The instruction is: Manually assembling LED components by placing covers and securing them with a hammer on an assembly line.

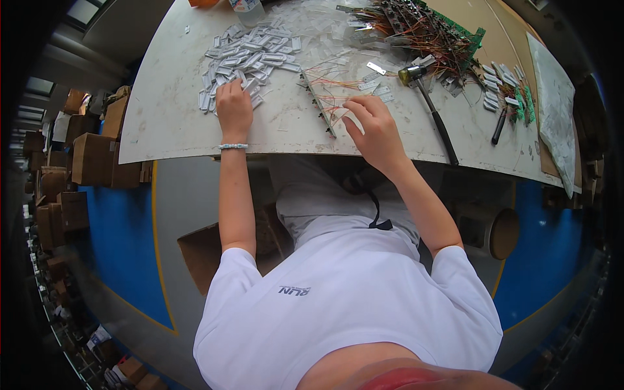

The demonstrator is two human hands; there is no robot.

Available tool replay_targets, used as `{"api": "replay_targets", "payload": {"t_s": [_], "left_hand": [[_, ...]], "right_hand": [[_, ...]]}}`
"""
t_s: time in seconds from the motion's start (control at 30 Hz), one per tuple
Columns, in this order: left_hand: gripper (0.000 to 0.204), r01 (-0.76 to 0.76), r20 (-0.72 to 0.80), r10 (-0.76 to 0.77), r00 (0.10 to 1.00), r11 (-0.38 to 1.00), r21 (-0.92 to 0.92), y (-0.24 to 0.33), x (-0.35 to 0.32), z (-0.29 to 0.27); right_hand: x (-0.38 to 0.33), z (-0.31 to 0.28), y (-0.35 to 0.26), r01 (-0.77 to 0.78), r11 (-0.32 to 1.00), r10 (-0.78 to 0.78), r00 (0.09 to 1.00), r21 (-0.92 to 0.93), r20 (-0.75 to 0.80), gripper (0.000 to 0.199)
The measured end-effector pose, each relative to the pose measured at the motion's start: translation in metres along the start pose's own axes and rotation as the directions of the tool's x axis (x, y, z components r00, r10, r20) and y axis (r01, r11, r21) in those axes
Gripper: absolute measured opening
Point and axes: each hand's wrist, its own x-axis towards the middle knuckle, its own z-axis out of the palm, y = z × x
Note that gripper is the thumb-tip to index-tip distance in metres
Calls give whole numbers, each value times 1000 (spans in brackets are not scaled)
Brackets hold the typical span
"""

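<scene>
My left hand (234, 112) reaches into a pile of small white plastic casings (250, 55) on the left of the table. Its fingers are bent close together over the near edge of the pile, and what lies under the tips is hidden. To the right of the pile, a narrow green circuit board strip (316, 104) lies at a slant, with thin red and orange wires (335, 97) running right from it. Over the wire ends hovers my right hand (377, 127), thumb and fingers apart with nothing visible between them. Small flat metallic plates (377, 83) lie just beyond it.
A hammer (429, 110) with a black handle lies right of my right hand. Behind it rises a heap of wired circuit boards (429, 32). Finished-looking white pieces (492, 88) and a black-handled tool (500, 125) sit farther right. A bottle (248, 12) stands at the back.
</scene>
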Motion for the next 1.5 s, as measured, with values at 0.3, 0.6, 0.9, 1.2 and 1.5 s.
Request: {"api": "replay_targets", "payload": {"t_s": [0.3,0.6,0.9,1.2,1.5], "left_hand": [[17,-5,106,164,981,563,-827,149,-20,-61],[14,-115,69,178,982,839,-532,230,-2,26],[16,190,359,140,923,646,-739,233,-14,18],[17,382,512,105,852,545,-746,235,-34,4],[21,196,415,156,896,700,-686,231,-35,4]], "right_hand": [[-8,-48,-1,-217,716,196,975,663,106,25],[-60,-61,83,-377,564,577,817,735,-23,21],[-60,-84,115,-534,478,652,748,697,126,29],[-51,-53,106,-537,356,427,821,765,378,26],[-46,-49,104,-596,316,481,771,738,417,20]]}}
